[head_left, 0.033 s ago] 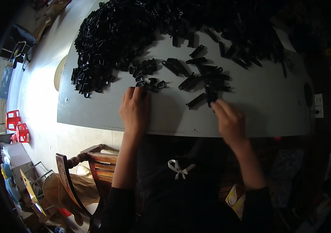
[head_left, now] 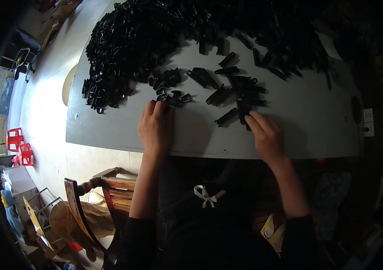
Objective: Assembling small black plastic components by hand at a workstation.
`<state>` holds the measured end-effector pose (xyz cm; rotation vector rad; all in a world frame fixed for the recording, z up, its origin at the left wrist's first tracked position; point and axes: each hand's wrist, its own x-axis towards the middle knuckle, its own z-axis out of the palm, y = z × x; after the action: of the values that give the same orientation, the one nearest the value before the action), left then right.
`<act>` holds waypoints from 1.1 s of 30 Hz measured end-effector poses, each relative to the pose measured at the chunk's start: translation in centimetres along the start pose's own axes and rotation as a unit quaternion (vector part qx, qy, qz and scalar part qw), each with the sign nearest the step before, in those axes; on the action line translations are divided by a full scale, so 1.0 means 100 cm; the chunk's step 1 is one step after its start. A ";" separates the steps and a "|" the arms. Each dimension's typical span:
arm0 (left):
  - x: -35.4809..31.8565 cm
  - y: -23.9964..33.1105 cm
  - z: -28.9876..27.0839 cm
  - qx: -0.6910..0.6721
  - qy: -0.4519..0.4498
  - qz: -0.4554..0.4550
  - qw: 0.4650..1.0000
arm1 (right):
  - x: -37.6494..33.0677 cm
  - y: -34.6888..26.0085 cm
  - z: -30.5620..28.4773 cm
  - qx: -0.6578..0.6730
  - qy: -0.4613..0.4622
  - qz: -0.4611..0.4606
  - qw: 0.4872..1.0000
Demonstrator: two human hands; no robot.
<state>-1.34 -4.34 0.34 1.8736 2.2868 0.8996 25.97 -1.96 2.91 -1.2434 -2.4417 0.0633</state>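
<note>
My left hand [head_left: 155,128] rests on the grey table with its fingers curled down beside a few small black curved pieces [head_left: 186,97]. Its fingertips are hidden, so what they hold, if anything, does not show. On the right, my right hand [head_left: 267,135] pinches the near end of a long narrow black plastic piece [head_left: 242,110] at the tabletop. Another long black piece [head_left: 226,117] lies slanted just left of it. Beyond my right fingers, similar long pieces [head_left: 241,82] overlap in a loose cluster.
A big heap of small black pieces [head_left: 124,49] covers the far left of the table [head_left: 191,135]. More long black pieces [head_left: 286,54] pile up at the dark far right. A wooden chair [head_left: 117,193] stands below the table's near edge, and red stools [head_left: 20,146] stand farther left.
My right hand has shifted slightly right and toward me, and the long black piece at its fingers has slid a little the same way. My left hand has stayed in place.
</note>
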 end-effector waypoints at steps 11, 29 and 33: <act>-0.056 0.032 -0.052 -0.348 -0.116 0.074 0.927 | -0.024 -0.035 -0.022 0.176 -0.090 -0.063 0.978; -0.066 0.050 -0.070 -0.531 -0.205 0.066 0.820 | -0.021 -0.068 -0.044 0.286 -0.118 -0.139 0.941; -0.073 0.067 -0.058 -0.651 -0.284 0.092 0.698 | -0.031 -0.097 -0.030 0.342 -0.055 -0.162 0.924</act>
<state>4.21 -12.64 5.96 1.2923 0.6120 1.1951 21.20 -10.65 6.77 -0.5324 -2.3513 0.8301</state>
